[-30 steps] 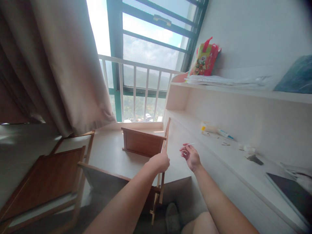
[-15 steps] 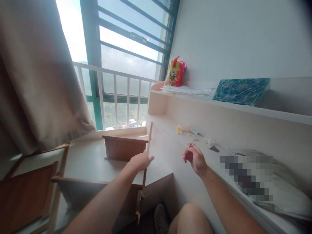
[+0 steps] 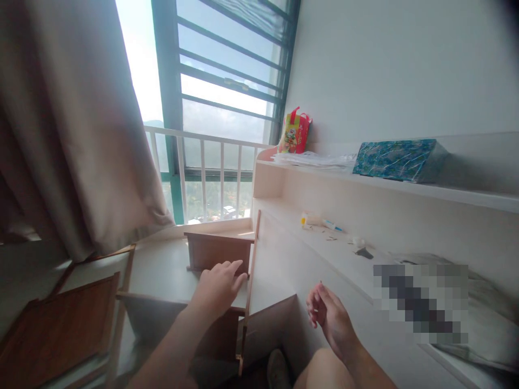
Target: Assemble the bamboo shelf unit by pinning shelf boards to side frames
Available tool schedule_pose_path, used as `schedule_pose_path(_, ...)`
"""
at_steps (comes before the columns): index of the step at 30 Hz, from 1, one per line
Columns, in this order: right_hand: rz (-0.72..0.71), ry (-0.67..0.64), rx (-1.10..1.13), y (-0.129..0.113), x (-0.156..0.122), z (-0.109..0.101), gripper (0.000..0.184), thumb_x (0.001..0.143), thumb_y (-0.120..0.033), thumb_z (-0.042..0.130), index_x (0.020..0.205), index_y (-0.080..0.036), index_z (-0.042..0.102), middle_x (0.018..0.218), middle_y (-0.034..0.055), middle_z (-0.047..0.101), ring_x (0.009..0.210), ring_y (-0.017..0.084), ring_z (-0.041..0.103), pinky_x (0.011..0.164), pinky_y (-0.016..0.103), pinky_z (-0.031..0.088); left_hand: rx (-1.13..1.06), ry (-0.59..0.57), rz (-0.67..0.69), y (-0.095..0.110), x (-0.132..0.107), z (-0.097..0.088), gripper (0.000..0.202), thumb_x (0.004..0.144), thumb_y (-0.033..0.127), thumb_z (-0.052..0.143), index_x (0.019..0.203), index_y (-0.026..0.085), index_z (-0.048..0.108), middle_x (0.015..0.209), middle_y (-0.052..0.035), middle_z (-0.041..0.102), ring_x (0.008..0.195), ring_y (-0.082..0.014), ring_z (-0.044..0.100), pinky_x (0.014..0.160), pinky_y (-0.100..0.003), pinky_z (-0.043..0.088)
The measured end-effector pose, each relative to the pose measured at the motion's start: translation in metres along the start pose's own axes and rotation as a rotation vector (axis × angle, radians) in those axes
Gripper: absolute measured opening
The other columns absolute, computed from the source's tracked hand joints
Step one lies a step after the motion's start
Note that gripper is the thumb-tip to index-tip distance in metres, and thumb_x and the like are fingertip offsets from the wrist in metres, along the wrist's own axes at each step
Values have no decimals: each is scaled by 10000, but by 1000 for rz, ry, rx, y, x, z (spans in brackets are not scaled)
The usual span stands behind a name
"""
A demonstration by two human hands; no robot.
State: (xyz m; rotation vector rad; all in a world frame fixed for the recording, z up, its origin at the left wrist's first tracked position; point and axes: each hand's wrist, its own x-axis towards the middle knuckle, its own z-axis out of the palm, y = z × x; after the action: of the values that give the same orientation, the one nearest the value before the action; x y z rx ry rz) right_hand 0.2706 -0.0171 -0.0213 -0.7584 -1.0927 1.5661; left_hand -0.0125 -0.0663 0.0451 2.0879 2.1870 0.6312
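1. Far left: a brown panel [image 3: 68,324] lies low within a wooden frame; a curtain [image 3: 95,124] hangs above it.
2. Front panel [image 3: 141,319]: stands on edge, brown rail along its top, right end at the wooden strip.
3. Left hand [image 3: 217,289]: palm down, fingers loosely spread, no object seen in its grasp. It appears in front of the rear panel [image 3: 219,251]; contact cannot be determined.
4. Wooden strip [image 3: 253,259]: tilted lengthwise along the right ends of both panels, just beside the left fingertips.
5. Right hand [image 3: 330,316]: thumb and forefinger pinched on a tiny thin item [image 3: 321,282]; only its dark tip shows, too small to identify.
6. Desk ledge, beyond the right hand: yellow-capped bottle [image 3: 311,220], blue-ended tube [image 3: 332,225], small scattered pieces [image 3: 331,238].
7. Upper shelf [image 3: 458,193]: blue patterned box [image 3: 395,159].
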Motion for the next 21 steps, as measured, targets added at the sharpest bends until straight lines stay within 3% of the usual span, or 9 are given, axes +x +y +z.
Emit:
schedule_pose_path(5,148,-32,25,55,-32,22,448,790,-639,601,748,-208,488,595,-33,496,396,76,392,335,195,324,-29,-88,15,-13,-55,6,259,883,459,533,1058,334,676,1056,-29,709,1051,-276,599,978,-476,291)
schedule_pose_path(9,153,-132,87,79,-43,49,421,784,-618,628,783,-212,514,529,-94,287,389,43,202,315,164,253,-40,-61,32,-18,-64,18,133,859,355,587,942,308,679,992,-5,712,1020,-250,594,995,-469,248)
schedule_pose_path(14,108,-234,-13,71,-37,78,396,824,-587,601,819,-194,553,553,-84,302,412,51,233,340,174,273,-54,-21,39,-18,-60,20,119,864,326,583,855,267,685,948,-11,710,982,-224,587,944,-390,291)
schedule_pose_path(21,55,-184,-21,53,-16,107,452,809,-629,571,716,-224,395,563,-84,280,433,74,258,337,188,287,-55,47,45,-18,-65,24,125,861,352,604,877,269,697,943,-3,713,944,-221,596,924,-388,325)
